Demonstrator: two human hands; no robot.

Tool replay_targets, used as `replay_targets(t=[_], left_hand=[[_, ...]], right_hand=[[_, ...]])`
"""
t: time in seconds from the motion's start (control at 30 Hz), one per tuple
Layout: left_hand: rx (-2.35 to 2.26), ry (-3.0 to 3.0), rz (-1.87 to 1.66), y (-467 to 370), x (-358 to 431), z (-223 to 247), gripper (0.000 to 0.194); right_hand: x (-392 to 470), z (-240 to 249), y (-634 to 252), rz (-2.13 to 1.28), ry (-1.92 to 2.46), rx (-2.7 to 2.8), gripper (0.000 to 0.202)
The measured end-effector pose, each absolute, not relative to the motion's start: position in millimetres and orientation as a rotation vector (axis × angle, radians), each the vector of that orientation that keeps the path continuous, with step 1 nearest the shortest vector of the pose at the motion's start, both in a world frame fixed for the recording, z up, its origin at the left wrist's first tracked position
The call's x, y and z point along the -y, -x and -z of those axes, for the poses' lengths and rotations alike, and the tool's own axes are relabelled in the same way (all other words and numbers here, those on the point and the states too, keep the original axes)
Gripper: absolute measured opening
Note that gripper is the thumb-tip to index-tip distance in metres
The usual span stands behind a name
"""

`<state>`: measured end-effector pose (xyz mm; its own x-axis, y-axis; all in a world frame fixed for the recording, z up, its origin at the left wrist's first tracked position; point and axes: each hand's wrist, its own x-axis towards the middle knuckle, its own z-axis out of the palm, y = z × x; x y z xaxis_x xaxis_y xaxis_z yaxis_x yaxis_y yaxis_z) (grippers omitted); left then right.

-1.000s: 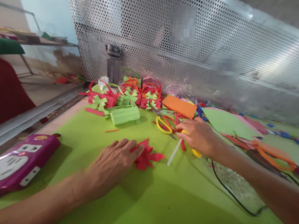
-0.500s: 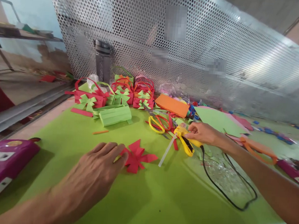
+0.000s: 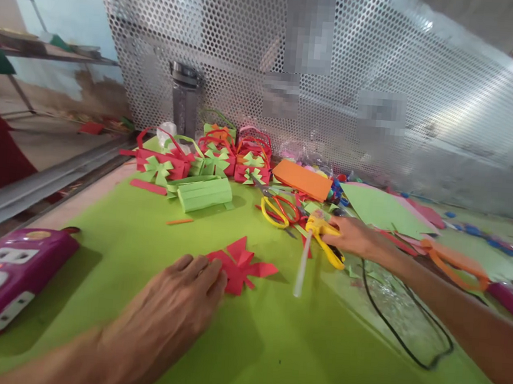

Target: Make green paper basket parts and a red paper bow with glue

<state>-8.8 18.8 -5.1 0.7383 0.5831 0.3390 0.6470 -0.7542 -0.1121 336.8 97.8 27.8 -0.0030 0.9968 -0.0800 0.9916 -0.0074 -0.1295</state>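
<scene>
On the green tabletop (image 3: 245,339) lies a red paper piece (image 3: 239,267) cut into several pointed flaps. My left hand (image 3: 186,299) rests at its left edge, fingers bent and pressed together on the paper. Further right, my right hand (image 3: 348,236) is wrapped round the handle of a yellow glue gun (image 3: 318,225). A translucent glue stick (image 3: 302,272) sticks out of the gun toward me, and a black cord trails off to the right. Yellow and red scissors (image 3: 277,211) lie just left of the gun.
Small red and green paper baskets (image 3: 165,166) with bows stand at the back, near a dark bottle (image 3: 185,100). A rolled green paper piece (image 3: 205,195) and an orange box (image 3: 302,179) lie before the perforated metal panel. A purple power strip (image 3: 14,273) sits at left.
My right hand has closed round the glue gun handle, and the gun with its glue stick has turned a little. My left hand has shifted slightly onto the red paper. The view has moved slightly.
</scene>
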Motion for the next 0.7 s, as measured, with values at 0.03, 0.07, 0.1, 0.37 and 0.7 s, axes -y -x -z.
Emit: replay_targets(t=[0.03,0.07,0.1,0.37,0.7], left_hand=[[0.966,2.727,0.358,8.0,-17.8,3.6,0.019],[0.959,2.740,0.295,7.0,-16.8,2.3,0.018],[0.961,2.750,0.243,6.0,-15.9,1.0,0.017],[0.989,2.772,0.104,2.0,-11.9,-1.9,0.021],[1.021,2.818,0.117,2.7,-18.9,7.6,0.036]], right_hand=[[-95.5,-30.1,-336.9,-0.226,2.186,2.167,0.019],[-93.1,-33.5,-337.9,-0.226,2.171,2.144,0.019],[-90.6,-37.6,-339.3,-0.229,2.154,2.118,0.019],[-50.0,-56.2,-319.3,-1.190,1.466,1.547,0.038],[-0.1,-48.1,-261.3,-1.538,1.490,1.816,0.035]])
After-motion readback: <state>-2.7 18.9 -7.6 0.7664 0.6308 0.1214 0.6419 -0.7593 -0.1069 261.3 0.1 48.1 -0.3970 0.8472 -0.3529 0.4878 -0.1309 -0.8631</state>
